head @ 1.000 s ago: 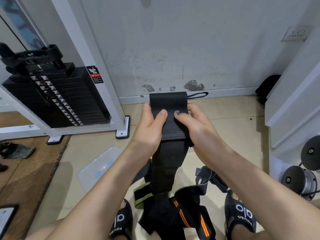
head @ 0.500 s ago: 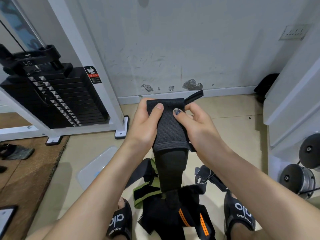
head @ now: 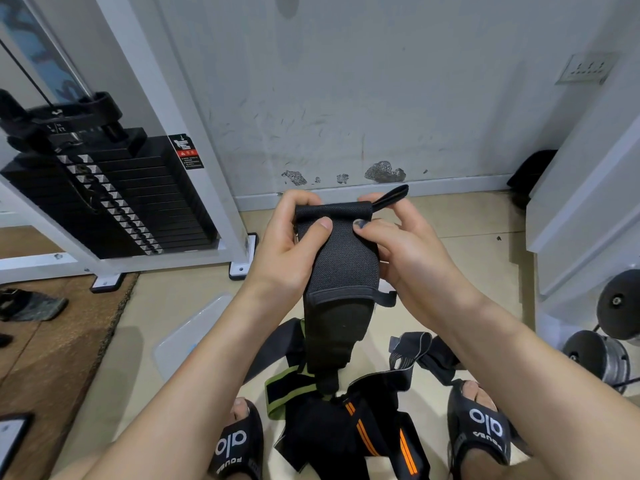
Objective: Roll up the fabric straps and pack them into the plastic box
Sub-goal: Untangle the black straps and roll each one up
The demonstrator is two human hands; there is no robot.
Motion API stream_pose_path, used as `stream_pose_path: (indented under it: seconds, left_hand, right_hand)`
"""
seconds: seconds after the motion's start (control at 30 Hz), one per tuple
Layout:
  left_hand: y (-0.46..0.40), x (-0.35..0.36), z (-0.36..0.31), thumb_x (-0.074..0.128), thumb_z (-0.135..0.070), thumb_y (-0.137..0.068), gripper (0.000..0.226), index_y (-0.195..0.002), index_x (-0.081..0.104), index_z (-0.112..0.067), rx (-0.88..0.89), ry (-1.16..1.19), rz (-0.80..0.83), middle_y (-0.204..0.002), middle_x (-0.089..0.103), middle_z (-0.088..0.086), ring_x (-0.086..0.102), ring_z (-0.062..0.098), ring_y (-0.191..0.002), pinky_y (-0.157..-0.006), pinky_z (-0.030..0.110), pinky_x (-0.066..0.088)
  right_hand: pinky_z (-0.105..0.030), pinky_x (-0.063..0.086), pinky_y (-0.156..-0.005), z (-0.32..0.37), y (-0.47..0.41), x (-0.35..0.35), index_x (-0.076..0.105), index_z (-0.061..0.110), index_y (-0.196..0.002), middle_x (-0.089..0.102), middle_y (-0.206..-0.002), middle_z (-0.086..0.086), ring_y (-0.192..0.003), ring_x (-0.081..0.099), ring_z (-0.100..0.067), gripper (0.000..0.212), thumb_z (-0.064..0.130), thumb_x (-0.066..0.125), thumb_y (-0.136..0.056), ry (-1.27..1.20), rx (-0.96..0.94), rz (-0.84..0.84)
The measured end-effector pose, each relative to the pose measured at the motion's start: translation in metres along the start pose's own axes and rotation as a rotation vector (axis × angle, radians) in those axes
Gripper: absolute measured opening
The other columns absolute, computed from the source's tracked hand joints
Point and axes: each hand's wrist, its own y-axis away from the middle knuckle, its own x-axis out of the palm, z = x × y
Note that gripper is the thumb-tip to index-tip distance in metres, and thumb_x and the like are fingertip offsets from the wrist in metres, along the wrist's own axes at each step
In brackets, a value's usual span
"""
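Note:
I hold a wide black fabric strap [head: 341,265] up in front of me with both hands. My left hand [head: 287,251] grips its left side, thumb on the front. My right hand [head: 401,247] grips the right side, thumb on the front, fingers curled behind. The top end is curled over into a first turn, and a small loop sticks out at the upper right. The rest of the strap hangs down toward a pile of straps [head: 349,417] on the floor between my feet, black with orange and green stripes. A clear plastic piece [head: 190,334], box or lid, lies on the floor to the left.
A black weight stack [head: 114,192] in a white frame stands at the left, against the scuffed wall. Brown mat [head: 45,348] covers the floor on the left. White equipment and round weights [head: 602,355] fill the right side. My black slippers [head: 235,445] flank the strap pile.
The strap's top end has been folded over toward me and started curling into a roll. Both hands shifted slightly higher on it, and the hanging tail rose a little.

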Motion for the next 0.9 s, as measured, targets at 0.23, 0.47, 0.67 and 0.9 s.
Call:
stream_pose_path:
  seconds: [0.23, 0.47, 0.67, 0.9]
  left_hand:
    - [0.0011, -0.0014, -0.0009, 0.056, -0.007, -0.1, 0.015, -0.103, 0.054, -0.021, 0.008, 0.009, 0.034, -0.091, 0.062, -0.003, 0.056, 0.013, -0.081, -0.071, 0.028, 0.049]
    - [0.0014, 0.0005, -0.004, 0.056, -0.011, -0.094, 0.019, -0.111, 0.06, -0.021, -0.001, 0.047, 0.05, -0.1, 0.065, -0.002, 0.06, 0.015, -0.091, -0.082, 0.032, 0.051]
    - [0.0015, 0.0017, -0.0041, 0.059, -0.013, -0.092, 0.019, -0.104, 0.065, -0.027, -0.046, 0.076, 0.032, -0.1, 0.067, 0.002, 0.061, 0.02, -0.091, -0.082, 0.038, 0.052]
    - [-0.0006, 0.0027, -0.0037, 0.058, -0.003, -0.1, 0.021, -0.11, 0.061, -0.021, -0.134, 0.053, -0.092, -0.102, 0.065, 0.002, 0.063, 0.016, -0.088, -0.08, 0.033, 0.053]
  right_hand:
    - [-0.023, 0.051, -0.058, -0.0009, 0.0007, -0.0007, 0.057, 0.015, -0.119, 0.062, -0.067, 0.006, -0.066, 0.064, -0.009, 0.025, 0.007, 0.065, -0.097, -0.064, -0.029, 0.007]
    - [-0.052, 0.054, -0.092, 0.0012, 0.0017, 0.0026, 0.066, 0.004, -0.12, 0.064, -0.119, -0.035, -0.098, 0.069, -0.032, 0.023, 0.002, 0.062, -0.098, -0.067, -0.041, -0.021]
    - [-0.04, 0.053, -0.078, 0.0004, 0.0009, 0.0016, 0.064, 0.0, -0.119, 0.067, -0.091, -0.018, -0.085, 0.068, -0.022, 0.024, 0.003, 0.063, -0.096, -0.084, -0.025, -0.049]
    - [-0.03, 0.056, -0.066, -0.0003, 0.0016, 0.0021, 0.06, 0.013, -0.103, 0.071, -0.098, -0.012, -0.081, 0.07, -0.03, 0.002, 0.011, 0.06, -0.102, -0.02, -0.115, -0.168]
